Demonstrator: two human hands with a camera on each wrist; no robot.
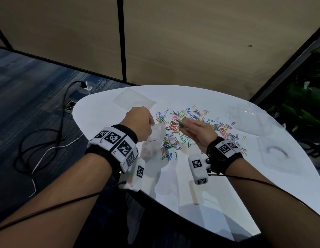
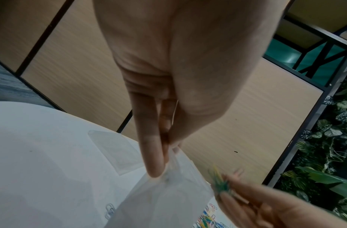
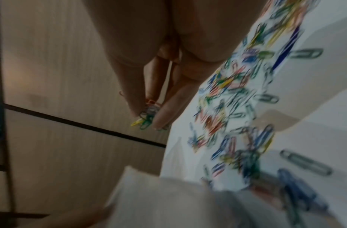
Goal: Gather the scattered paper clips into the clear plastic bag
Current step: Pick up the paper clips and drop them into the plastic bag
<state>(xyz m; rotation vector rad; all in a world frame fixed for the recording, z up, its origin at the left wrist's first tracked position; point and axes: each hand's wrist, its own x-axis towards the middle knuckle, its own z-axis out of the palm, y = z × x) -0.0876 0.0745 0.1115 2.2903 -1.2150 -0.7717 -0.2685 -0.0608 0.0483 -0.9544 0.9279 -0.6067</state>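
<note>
- Left hand (image 1: pixel 139 122) raised, fingers and thumb pinched together around a bag edge.
- Right hand (image 1: pixel 200 131) raised beside it, fingertips (image 3: pixel 160 118) pinching a small bunch of clips.

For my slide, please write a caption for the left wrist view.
Left hand pinches the clear bag as right hand brings clips.

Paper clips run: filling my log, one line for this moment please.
left hand holds bag | right hand pinches clip bunch | pile remains

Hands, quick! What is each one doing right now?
Left hand: pinching the top edge of the clear plastic bag.
Right hand: pinching a small bunch of paper clips.
</note>
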